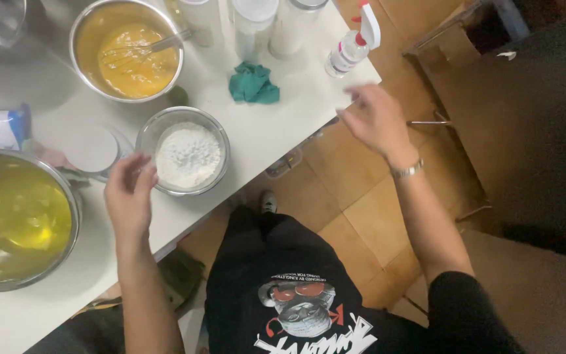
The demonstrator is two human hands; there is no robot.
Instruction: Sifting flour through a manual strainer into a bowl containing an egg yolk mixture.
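Flour bowl point(184, 151), steel, sits near the front edge of the white tabletop point(283, 111), approx centre of the view, w/ a heap of white flour inside. Left hand point(129, 193) is at its left rim, fingers loosely curled, touching or just shy of the rim; can't tell which. It grips nothing. Right hand point(376, 119) hangs past the tabletop's right corner, over the tile floor point(355, 203), fingers spread and slack, holding nothing; it's motion-blurred. A bracelet point(406, 170) shows on that wrist.

Behind the flour bowl: a larger steel bowl of yellow batter point(129, 52) w/ a whisk point(158, 47) resting in it. Far left, a big bowl of clear yellowish liquid point(17, 219). Between them, a round white lid point(91, 149). Green cloth point(253, 84) lies crumpled mid-tabletop; spray bottle point(351, 42) w/ red-and-white trigger stands near the right corner, close to the right hand.
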